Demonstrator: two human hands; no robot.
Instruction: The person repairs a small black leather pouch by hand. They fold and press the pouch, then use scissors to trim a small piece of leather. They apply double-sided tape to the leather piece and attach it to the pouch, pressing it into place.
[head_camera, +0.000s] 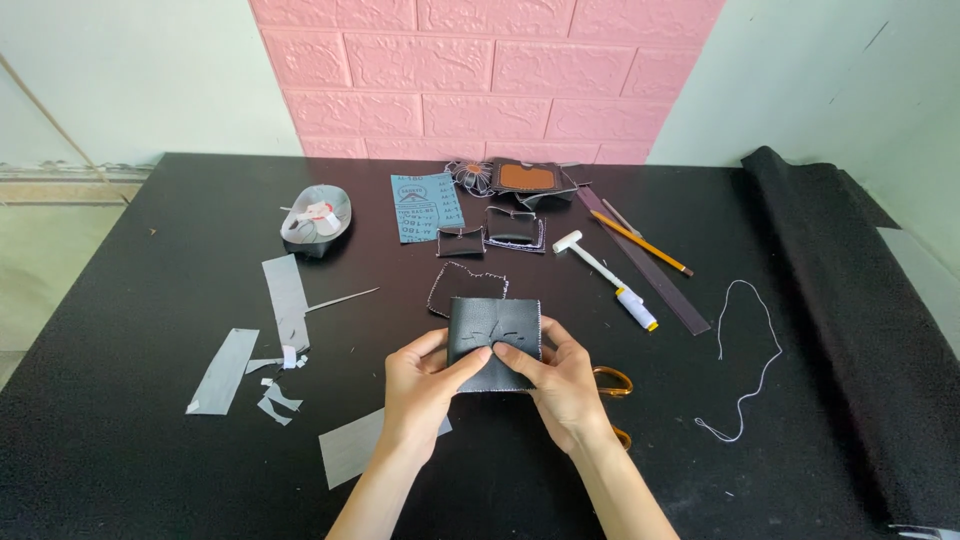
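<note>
Both of my hands hold a small black leather piece (494, 336) with white stitching along its edges, just above the black table (150, 330). My left hand (425, 385) grips its lower left side, thumb pressed on the front. My right hand (560, 385) grips the lower right side, thumb also on the front. A loop of white thread (455, 280) lies just behind the piece.
Orange-handled scissors (612, 382) lie under my right wrist. Nearby are a white hammer (590, 258), a white pen (636, 307), a yellow pencil (640, 243), a dark ruler (650, 268), loose white thread (745, 360), grey tape strips (287, 298), a tape roll (318, 218), sandpaper (426, 206), more leather pieces (515, 228).
</note>
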